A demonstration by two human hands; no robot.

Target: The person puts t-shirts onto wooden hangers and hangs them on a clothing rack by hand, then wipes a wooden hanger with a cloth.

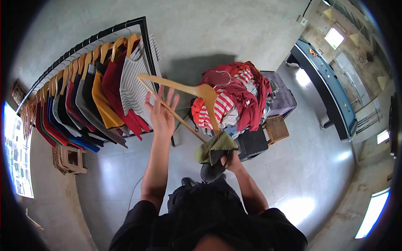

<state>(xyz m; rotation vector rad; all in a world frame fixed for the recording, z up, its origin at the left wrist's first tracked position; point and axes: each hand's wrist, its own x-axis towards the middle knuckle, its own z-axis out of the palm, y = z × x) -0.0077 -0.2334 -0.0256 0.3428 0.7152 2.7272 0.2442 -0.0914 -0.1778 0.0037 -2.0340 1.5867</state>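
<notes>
A wooden clothes hanger (208, 97) is held out in front of me, tilted, with its metal hook (224, 79) toward the pile of clothes. My left hand (161, 115) is raised beside it, palm up and fingers spread; the hanger's lower bar crosses over the palm. Around the hanger's near end is bunched an olive-green and black garment (217, 148). My right hand (231, 162) is closed on this garment, its fingers partly hidden by the cloth. Whether that hand also grips the hanger through the cloth, I cannot tell.
To the left, a black rack (144, 39) carries several shirts on wooden hangers. Ahead lies a heap of red, striped and grey clothes (240, 98), with a wooden box (276, 129) near it. Stacked stools (71, 159) stand below the rack; a pool table (328, 83) is far right.
</notes>
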